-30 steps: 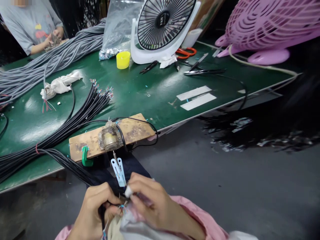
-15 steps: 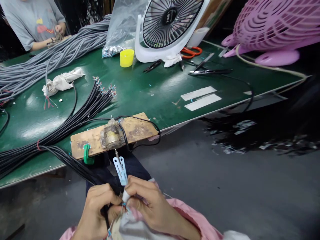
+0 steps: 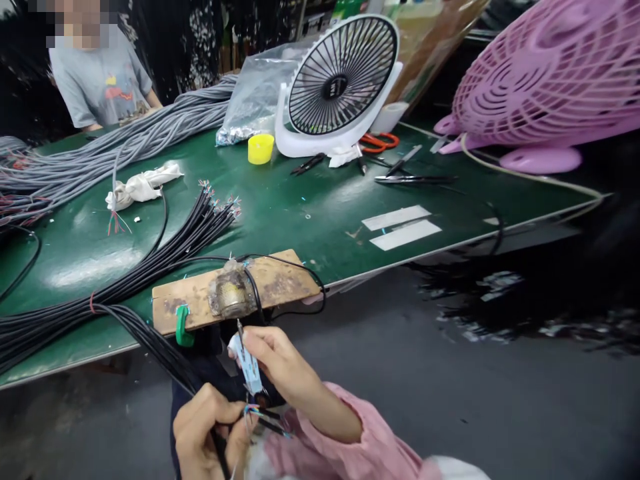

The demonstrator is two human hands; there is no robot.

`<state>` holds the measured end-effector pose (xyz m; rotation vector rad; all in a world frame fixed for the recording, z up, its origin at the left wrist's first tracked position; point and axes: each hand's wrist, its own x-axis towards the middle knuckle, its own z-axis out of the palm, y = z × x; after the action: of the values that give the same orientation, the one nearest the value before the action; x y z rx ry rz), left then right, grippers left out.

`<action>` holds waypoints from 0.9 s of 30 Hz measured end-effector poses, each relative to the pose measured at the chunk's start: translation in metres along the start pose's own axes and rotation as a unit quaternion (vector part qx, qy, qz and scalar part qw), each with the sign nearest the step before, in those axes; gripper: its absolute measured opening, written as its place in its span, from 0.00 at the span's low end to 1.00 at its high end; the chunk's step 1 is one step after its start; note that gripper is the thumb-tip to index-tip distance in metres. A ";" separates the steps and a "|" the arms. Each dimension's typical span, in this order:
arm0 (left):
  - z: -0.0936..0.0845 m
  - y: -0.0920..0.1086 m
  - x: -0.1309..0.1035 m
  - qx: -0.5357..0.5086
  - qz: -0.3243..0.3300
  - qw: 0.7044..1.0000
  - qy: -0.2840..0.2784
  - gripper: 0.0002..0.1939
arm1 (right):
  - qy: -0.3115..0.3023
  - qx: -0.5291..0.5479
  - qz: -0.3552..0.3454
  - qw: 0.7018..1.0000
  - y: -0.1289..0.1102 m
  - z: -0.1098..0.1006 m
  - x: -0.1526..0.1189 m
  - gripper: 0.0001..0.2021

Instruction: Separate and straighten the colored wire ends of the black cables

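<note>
My left hand point(image 3: 207, 423) is closed on a black cable at the bottom of the view, with thin coloured wires point(image 3: 253, 409) fanning out beyond its fingertips. Above it, my right hand point(image 3: 280, 363) pinches a light blue clothespin point(image 3: 250, 372). That clothespin sits on the thin metal shaft point(image 3: 241, 329) of a small motor point(image 3: 231, 293). The motor is fixed on a stained wooden board point(image 3: 283, 275) at the table edge, and a green clip point(image 3: 184, 327) grips the board's left part. Short black cable ends with bared wires lie just below the clothespin.
A bundle of black cables point(image 3: 145, 280) and a thick grey bundle point(image 3: 175, 123) cover the green table's point(image 3: 320, 233) left side. Behind stand a white fan point(image 3: 345, 80), a yellow cup point(image 3: 261, 149), orange-handled scissors point(image 3: 380, 142) and a pink fan point(image 3: 530, 87). A person point(image 3: 107, 80) sits across.
My right hand has moved up from the wire ends to the clothespin and closed on it. The left hand keeps its hold on the cable. The view has tilted up slightly.
</note>
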<state>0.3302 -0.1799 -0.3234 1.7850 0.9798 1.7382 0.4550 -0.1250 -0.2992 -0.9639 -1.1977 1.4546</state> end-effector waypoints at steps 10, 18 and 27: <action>0.007 0.003 0.006 0.039 -0.006 0.999 -0.014 0.12 | -0.007 0.109 0.005 0.994 0.007 0.001 0.001 0.33; 0.012 0.003 0.003 0.044 -0.001 0.999 -0.001 0.11 | -0.016 0.114 0.017 0.993 0.009 -0.002 0.001 0.33; 0.008 -0.007 0.004 0.038 0.046 0.998 -0.022 0.09 | 0.034 0.145 0.077 0.986 0.022 -0.018 -0.004 0.35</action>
<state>0.3367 -0.1716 -0.3270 1.9363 0.9707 1.7306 0.4683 -0.1256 -0.3245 -0.9103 -0.8469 1.6521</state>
